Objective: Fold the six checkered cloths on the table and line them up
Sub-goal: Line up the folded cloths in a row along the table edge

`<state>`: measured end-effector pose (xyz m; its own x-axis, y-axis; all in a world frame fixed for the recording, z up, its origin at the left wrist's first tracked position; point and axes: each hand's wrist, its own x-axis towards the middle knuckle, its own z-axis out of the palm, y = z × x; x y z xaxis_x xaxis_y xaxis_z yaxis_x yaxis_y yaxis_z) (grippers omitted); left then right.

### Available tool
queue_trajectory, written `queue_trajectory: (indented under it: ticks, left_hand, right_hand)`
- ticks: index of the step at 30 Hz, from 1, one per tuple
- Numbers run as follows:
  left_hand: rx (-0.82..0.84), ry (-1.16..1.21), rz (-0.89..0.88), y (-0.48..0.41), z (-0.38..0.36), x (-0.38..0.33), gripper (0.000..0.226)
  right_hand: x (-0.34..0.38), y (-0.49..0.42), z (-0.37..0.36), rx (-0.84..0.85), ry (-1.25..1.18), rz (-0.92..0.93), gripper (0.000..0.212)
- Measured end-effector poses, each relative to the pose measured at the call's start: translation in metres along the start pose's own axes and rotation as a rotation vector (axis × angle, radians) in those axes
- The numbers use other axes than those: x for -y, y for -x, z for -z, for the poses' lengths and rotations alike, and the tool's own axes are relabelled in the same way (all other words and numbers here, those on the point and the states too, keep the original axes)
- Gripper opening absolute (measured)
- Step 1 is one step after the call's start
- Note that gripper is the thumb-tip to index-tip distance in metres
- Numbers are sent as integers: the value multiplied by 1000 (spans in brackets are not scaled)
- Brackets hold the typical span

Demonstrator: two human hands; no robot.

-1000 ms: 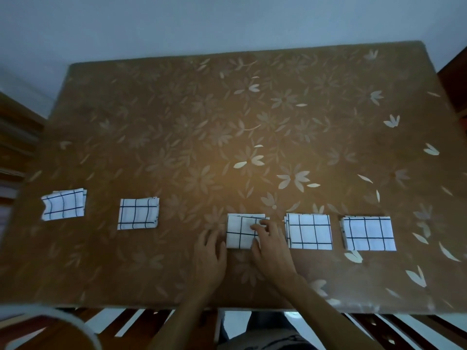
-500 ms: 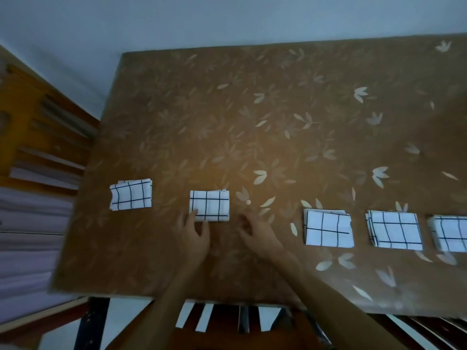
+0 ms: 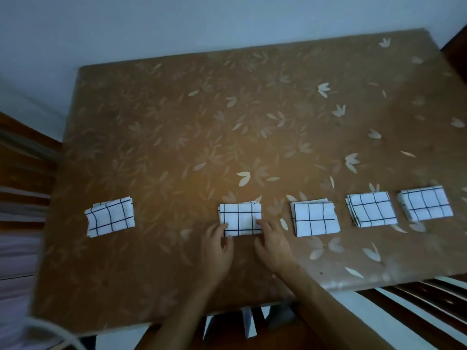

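Head view, our only one: five folded checkered cloths lie in a row along the near part of the worktop [image 3: 177, 122]. The sixth isn't in frame, so we can't say where it is. A second ago we had both hands on the third cloth [image 3: 314, 219], squaring it beside the fourth cloth [image 3: 371, 209] and fifth cloth [image 3: 425, 203]. Half a second ago the hands had shifted left to the second cloth [image 3: 240, 219], which then sat nearer the leftmost cloth [image 3: 111, 216] than the third. Now that's reversed: the second cloth sits near the third, with a gap roughly matching those further right, and the leftmost is well apart on its own. We read that as a slide right into the row, not a refold. The camera swung too, so we're judging from relative spacing only. The left hand [image 3: 217, 246] has fairly straight fingers, tips on the second cloth's near-left corner. The right hand [image 3: 274, 242] does the same on the near-right corner. Both look like flat press-and-slide contact: no pinch we can see, nothing lifted, cloth flat on the worktop. Our read on status: four of the five visible cloths are now spaced as a line. The leftmost is off pitch, slightly skewed, with a wavy left edge, so it probably needs sliding right and tidying. The sixth is unaccounted for.
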<state>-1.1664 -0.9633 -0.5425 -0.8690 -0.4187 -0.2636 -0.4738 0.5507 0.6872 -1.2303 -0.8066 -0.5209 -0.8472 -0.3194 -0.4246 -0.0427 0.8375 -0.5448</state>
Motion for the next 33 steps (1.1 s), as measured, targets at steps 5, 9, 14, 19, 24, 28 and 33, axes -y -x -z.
queue_trajectory:
  ticks: [5,9,14,19,24,28,33]
  left_hand:
    - [84,-76,-55,15,-22,-19,34]
    - [23,-216,-131,17,-21,-18,36]
    - [35,-541,-539,-2,-34,-7,42]
    - [146,-578,-403,-11,-34,-6,47]
    - [107,-479,-431,-5,-19,4,46]
    - [-75,-402,-203,-3,24,35,50]
    - [-289,-411,172,-15,99,105,55]
  right_hand:
    - [-26,13,11,-53,24,-64,45]
    - [-28,19,12,-99,108,-6,46]
    - [-14,9,2,-21,269,197,61]
    - [-21,-1,-3,97,301,214,76]
    - [-7,-6,0,110,328,187,63]
    - [46,-21,-4,86,186,285,58]
    - [116,-43,-49,223,62,393,51]
